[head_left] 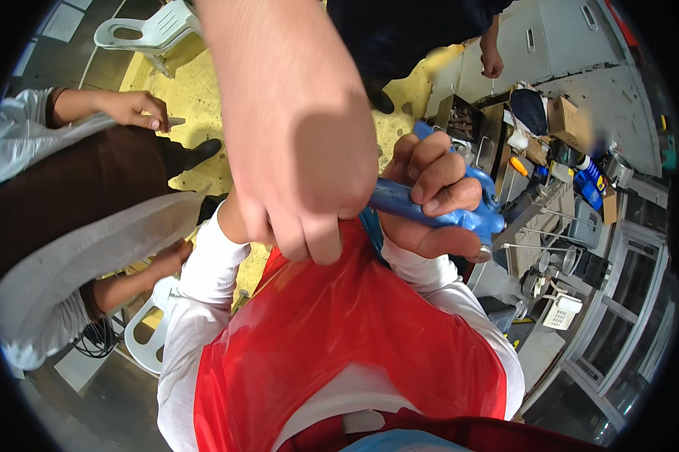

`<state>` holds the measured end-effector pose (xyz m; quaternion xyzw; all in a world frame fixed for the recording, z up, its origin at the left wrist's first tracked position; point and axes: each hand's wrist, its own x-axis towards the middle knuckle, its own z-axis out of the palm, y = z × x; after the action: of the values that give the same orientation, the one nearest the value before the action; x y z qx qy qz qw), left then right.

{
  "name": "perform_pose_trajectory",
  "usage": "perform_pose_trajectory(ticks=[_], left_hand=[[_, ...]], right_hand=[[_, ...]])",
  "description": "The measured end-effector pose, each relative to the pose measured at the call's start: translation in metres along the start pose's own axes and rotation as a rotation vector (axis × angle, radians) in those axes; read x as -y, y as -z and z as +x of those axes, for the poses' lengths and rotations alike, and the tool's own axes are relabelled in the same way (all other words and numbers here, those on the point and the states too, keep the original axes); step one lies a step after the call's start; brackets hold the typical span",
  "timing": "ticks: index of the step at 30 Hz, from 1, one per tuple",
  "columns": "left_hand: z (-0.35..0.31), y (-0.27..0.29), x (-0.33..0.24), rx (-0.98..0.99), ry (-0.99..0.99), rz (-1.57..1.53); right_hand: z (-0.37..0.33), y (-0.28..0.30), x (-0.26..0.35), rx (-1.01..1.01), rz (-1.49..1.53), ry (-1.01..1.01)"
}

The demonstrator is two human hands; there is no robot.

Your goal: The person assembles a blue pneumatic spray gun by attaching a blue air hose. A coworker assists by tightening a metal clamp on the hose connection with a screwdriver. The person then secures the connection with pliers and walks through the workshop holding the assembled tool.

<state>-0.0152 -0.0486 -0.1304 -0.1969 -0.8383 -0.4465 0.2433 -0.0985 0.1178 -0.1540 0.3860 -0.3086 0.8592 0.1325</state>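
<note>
My right hand (437, 188) is closed round a blue metallic-looking tool (400, 200) with a tubular body and a silver tip at its right end. Fingers curl over the tube and the thumb lies along its near side. A large bare forearm and hand (294, 151), apparently another person's, reaches down from the top. It covers my left hand, whose wrist (236, 217) alone shows past the white sleeve; its fingers are hidden. Below both hands hangs the red plastic apron (332, 309) on my front.
At the left stands a person in a brown apron (76, 181), one hand (140, 111) near a small grey pointed thing. Another person in dark clothes (407, 30) stands ahead. A white chair (151, 30) is far left; a cluttered bench with a telephone (562, 309) and cardboard box (569, 123) lies right.
</note>
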Motion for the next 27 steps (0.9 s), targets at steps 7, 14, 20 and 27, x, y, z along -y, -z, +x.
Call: perform_pose_trajectory(ticks=[7, 14, 20, 27], left_hand=[[0.013, 0.018, -0.006, 0.195, 0.233, -0.256], [0.002, 0.023, -0.013, 0.043, -0.160, -0.047], [-0.012, 0.023, -0.019, 0.033, -0.259, -0.029], [-0.019, 0.021, -0.028, -0.016, -0.174, -0.117]], right_hand=[[-0.006, 0.011, 0.014, 0.115, -0.055, -0.127], [-0.007, 0.023, 0.048, 0.292, -0.129, -0.391], [0.012, 0.023, 0.032, 0.606, -0.054, 0.012], [0.014, 0.009, 0.050, 0.633, -0.214, 0.099]])
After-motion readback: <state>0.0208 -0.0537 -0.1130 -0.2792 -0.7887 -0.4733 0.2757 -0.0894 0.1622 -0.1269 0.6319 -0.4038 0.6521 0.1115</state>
